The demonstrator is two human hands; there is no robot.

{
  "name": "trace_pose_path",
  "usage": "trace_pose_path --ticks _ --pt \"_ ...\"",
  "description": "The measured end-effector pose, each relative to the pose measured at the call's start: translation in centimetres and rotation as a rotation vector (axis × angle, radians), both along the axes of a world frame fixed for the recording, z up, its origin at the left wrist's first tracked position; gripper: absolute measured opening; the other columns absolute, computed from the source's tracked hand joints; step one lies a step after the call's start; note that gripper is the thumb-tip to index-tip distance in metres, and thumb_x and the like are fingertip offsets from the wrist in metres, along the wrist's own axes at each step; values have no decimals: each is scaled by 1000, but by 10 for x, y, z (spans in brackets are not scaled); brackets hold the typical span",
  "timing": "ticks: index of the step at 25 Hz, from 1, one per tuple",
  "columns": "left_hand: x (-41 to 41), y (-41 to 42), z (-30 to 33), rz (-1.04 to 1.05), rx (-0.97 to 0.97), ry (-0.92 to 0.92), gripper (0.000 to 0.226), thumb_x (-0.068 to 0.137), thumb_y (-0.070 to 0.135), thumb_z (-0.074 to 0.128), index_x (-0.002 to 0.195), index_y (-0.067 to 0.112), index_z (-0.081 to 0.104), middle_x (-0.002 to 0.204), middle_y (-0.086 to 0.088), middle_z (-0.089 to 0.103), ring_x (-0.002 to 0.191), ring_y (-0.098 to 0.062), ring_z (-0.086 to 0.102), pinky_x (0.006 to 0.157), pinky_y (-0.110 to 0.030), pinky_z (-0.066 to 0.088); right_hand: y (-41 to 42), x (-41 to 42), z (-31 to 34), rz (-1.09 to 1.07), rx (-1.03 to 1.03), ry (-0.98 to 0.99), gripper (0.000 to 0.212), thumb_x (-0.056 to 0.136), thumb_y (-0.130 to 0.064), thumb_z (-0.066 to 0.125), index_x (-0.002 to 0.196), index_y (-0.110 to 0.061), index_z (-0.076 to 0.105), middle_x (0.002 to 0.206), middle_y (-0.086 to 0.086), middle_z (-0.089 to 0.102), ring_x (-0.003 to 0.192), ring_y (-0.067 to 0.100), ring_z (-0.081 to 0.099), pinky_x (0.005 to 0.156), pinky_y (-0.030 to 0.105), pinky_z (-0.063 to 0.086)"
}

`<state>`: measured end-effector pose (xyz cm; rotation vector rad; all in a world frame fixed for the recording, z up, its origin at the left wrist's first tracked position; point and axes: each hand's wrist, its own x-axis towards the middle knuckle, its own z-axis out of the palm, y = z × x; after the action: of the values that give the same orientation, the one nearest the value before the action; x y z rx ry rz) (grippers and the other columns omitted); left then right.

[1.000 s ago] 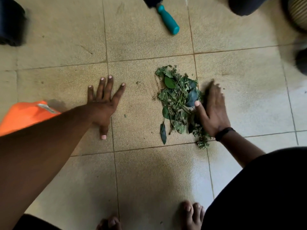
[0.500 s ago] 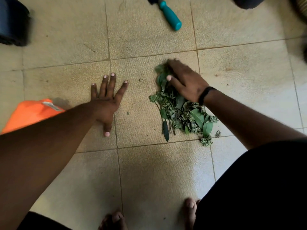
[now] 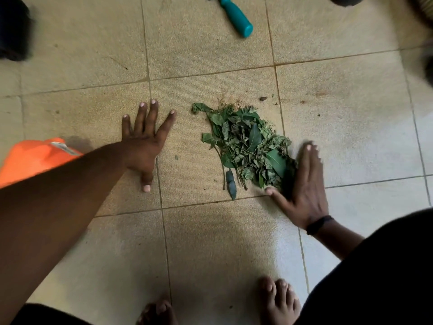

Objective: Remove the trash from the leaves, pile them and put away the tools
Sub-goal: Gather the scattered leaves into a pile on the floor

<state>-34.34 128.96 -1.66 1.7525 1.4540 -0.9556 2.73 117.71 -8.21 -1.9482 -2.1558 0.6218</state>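
A small pile of green leaves and thin stems [image 3: 246, 144] lies on the beige tiled floor [image 3: 210, 242]. My right hand [image 3: 302, 188] rests flat, fingers straight, against the pile's lower right edge, thumb stretched out to the left below the leaves. My left hand [image 3: 145, 141] presses flat on the floor to the left of the pile, fingers spread, holding nothing. A tool with a teal handle [image 3: 237, 16] lies at the top, its head cut off by the frame edge.
An orange object [image 3: 35, 158] lies at the left, partly behind my left forearm. A dark object [image 3: 13, 29] sits in the top left corner. Small crumbs [image 3: 263, 98] dot the tile above the pile. My bare feet [image 3: 278, 299] stand at the bottom.
My right hand has swept from the pile's top edge down to its lower right side. The leaves have shifted with it. My left hand has stayed planted on the floor.
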Motion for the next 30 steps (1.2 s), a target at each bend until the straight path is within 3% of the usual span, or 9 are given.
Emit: trace_pose_path --ticks 4,8,11,13,15,17,20,26,30 --pt "2 -1 -1 -4 7 13 194 21 35 104 133 34 -55 129 -13 -69 126 -37 -58 113 -69 -17 28 -53 1 99 11 75 132 68 -92 48 160 -7 4 166 23 -5 154 38 -6 120 64 15" --pt "3 -1 0 4 14 13 194 21 34 104 133 34 -55 130 -12 -68 126 -36 -58 113 -67 -19 79 -88 21 109 -60 -59 141 54 -101 48 160 -27 -7 165 21 -13 151 42 -15 123 58 6" --pt "1 -1 -1 1 19 -4 194 21 34 104 133 35 -54 131 -12 -68 126 -36 -58 113 -68 -19 90 -95 16 172 -118 -115 134 59 -95 56 159 -32 -5 166 17 -13 152 42 -12 121 54 7" --pt "0 -1 -1 6 19 -10 194 21 34 104 133 36 -54 130 -12 -68 126 -36 -58 113 -68 -19 88 -97 8 214 -59 -99 109 77 -79 59 160 -27 12 167 15 5 154 38 1 121 53 16" --pt "0 0 -1 9 22 -16 193 22 33 104 133 36 -54 131 -12 -68 127 -36 -58 113 -68 -18 86 -101 1 263 85 -25 73 92 -47 65 153 -18 38 160 14 33 150 36 24 113 53 39" --pt "-1 0 -3 5 30 -21 193 22 34 104 134 36 -54 131 -12 -68 127 -36 -58 113 -68 -18 88 -102 -2 304 232 10 49 92 -18 69 139 -11 56 142 13 56 136 37 47 93 51 56" --pt "-4 -1 -7 0 42 -17 194 20 34 104 134 36 -54 130 -11 -68 126 -36 -58 113 -68 -19 100 -94 2 314 314 49 36 87 -4 70 122 -8 69 118 14 70 103 35 64 72 44 60" --pt "-5 0 -14 -10 60 8 194 20 36 103 133 35 -55 128 -12 -69 125 -37 -59 113 -69 -18 116 -64 37 -39 244 432 24 87 -10 74 111 -15 76 100 2 77 87 15 73 75 31 60" --pt "0 1 -18 -8 83 78 195 20 36 103 132 30 -57 127 -17 -69 126 -41 -56 113 -72 -13 121 -57 66 -306 55 879 28 82 -5 79 110 -7 77 100 -3 77 87 7 74 73 26 60"
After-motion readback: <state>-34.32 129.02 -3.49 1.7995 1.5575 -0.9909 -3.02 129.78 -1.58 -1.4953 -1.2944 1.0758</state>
